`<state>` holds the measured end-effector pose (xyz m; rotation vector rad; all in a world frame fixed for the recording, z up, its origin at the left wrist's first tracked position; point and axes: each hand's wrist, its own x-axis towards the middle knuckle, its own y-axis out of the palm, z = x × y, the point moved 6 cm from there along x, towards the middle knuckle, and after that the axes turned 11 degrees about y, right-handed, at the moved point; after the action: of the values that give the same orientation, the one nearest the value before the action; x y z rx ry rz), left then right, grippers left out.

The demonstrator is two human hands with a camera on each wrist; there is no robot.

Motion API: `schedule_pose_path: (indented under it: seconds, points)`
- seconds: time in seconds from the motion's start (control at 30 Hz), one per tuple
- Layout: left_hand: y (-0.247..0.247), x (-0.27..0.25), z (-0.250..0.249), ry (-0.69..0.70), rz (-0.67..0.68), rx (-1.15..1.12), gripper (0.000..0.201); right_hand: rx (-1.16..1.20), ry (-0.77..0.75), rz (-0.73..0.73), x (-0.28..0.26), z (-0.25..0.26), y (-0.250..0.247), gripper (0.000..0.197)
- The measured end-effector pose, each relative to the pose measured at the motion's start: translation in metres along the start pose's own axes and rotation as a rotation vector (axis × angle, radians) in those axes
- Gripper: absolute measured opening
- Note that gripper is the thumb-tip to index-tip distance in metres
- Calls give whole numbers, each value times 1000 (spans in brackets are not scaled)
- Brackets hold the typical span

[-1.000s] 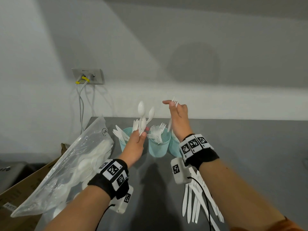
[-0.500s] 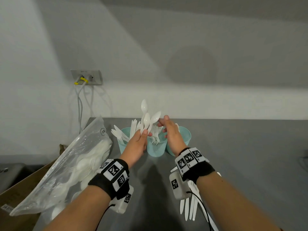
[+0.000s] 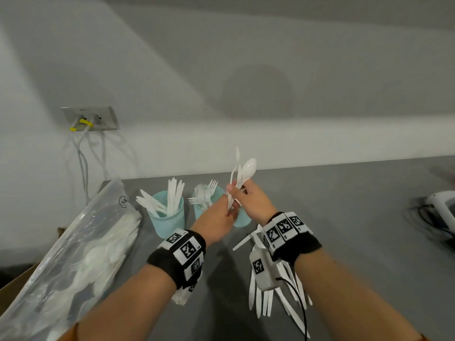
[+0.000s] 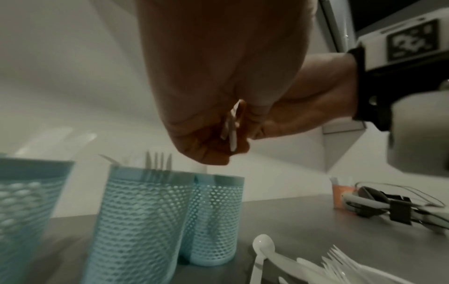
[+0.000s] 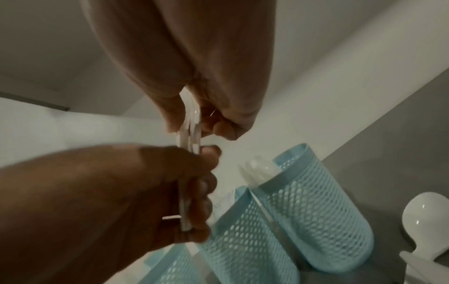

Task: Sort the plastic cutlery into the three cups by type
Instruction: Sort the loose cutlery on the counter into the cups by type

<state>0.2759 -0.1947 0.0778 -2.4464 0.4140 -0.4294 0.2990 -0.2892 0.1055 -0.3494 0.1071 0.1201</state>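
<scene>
White plastic spoons (image 3: 242, 177), smooth and glossy, stand as a small bundle above the rightmost cup, bowls up. I see my right hand (image 3: 253, 201) with fingers curled round the handles near the middle, and my left hand (image 3: 216, 219) just below it, its fingertips (image 5: 206, 187) pinching the handle ends; the two hands touch.

Beneath them three pale blue perforated plastic cups stand in a tight row on the matt grey tabletop (image 3: 344, 230). I make out the left cup (image 3: 170, 217) holding flat white plastic knives (image 3: 172, 196), the middle cup (image 4: 138, 221) holding white plastic forks (image 3: 205, 193), tines up, and the right cup (image 4: 216, 219), touching the middle one, with one spoon bowl showing at its rim in the right wrist view.

More loose white cutlery (image 3: 268, 299) lies fanned on the table under my right wrist. To the left a clear crinkled plastic bag (image 3: 73, 254) of white cutlery leans over the table edge onto a brown cardboard box (image 3: 14, 289); a circled mark on the bag is too small to read. Both wrists carry black bands with black-and-white square-coded tags (image 3: 188, 249).

Right of the cups the tabletop runs open as far as a white device with dark cables (image 3: 438, 215) at the far right edge. A grey wall socket plate (image 3: 91, 118) with white cables and yellow tags sits behind the left corner.
</scene>
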Motion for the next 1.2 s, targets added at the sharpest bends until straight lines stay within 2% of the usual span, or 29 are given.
schedule_pose_path:
  seconds: [0.07, 0.17, 0.27, 0.33, 0.47, 0.63, 0.7, 0.83, 0.93, 1.0, 1.07, 1.13, 1.2]
  points:
    - [6, 8, -2, 0, 16, 201, 24, 6, 34, -64, 4, 1, -19, 11]
    - [18, 20, 1, 22, 19, 520, 44, -13, 56, -242, 14, -1, -49, 21]
    - [29, 28, 2, 34, 26, 701, 46, 13, 63, -364, 24, -8, -64, 21]
    - [33, 33, 5, 27, 16, 765, 43, 30, 70, -378, 26, -11, -65, 21]
    - [35, 41, 10, 16, -21, 786, 37, -26, 113, -338, 30, -27, -53, 9]
    - [34, 42, 14, 30, -69, 713, 33, -243, 193, -249, 34, -49, -46, 15]
    - [33, 40, 13, 40, -104, 664, 31, -234, 201, -212, 32, -52, -46, 8]
    - [30, 28, 3, 71, -256, 575, 28, -153, 209, -189, 28, -55, -53, 44]
    - [40, 13, 1, 93, -319, 637, 22, -83, 200, -262, 23, -63, -64, 51]
    - [57, 7, 9, 47, -182, 620, 16, -52, 208, -332, 15, -73, -71, 40]
    - [76, 4, 30, -52, 7, 628, 25, -135, 263, -332, 6, -88, -75, 27]
    - [89, 3, 47, -149, 162, 628, 34, -361, 348, -236, -3, -105, -70, 18]
    - [97, 4, 56, -204, 255, 632, 36, -568, 440, -90, -13, -125, -62, 16]
